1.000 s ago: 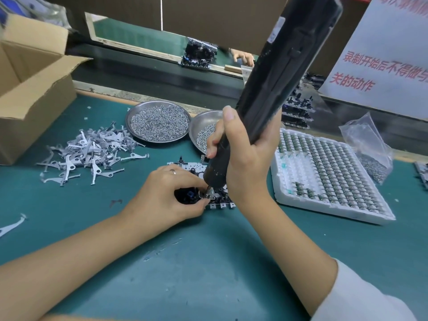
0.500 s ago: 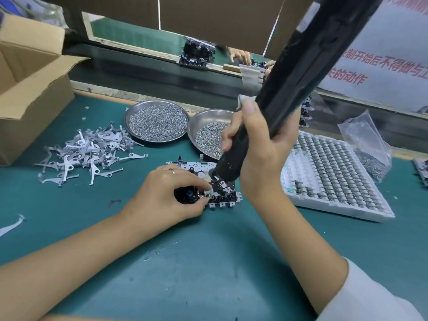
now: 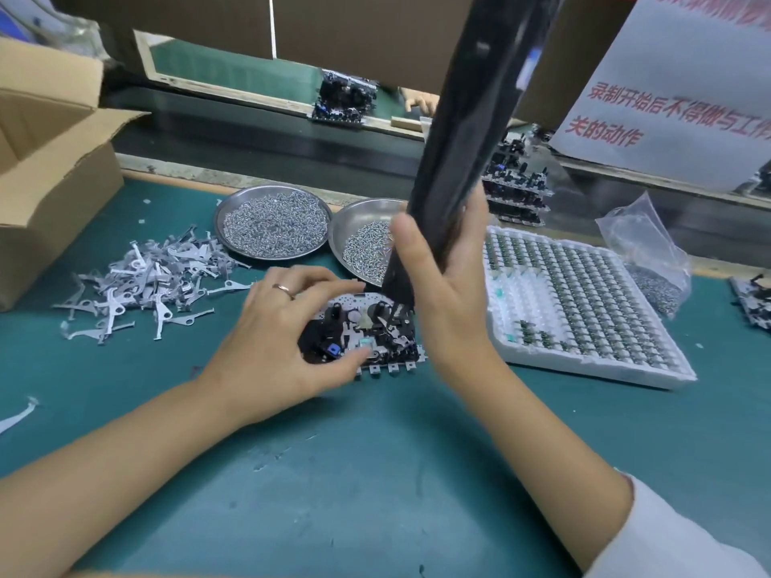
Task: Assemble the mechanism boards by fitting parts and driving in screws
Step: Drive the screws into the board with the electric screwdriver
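Here the mechanism board (image 3: 367,331) lies flat on the green mat (image 3: 375,473), steadied at its near-left edge by the spread left hand (image 3: 275,344), presumably against twisting. The electric screwdriver (image 3: 463,152) is gripped fully by the right hand (image 3: 442,294), tip over the board's far right. Red Chinese characters show on a white sign (image 3: 667,98).

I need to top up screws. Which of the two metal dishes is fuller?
The left dish, nearest the cardboard box: screws cover its bottom, while the right dish shows bare metal.
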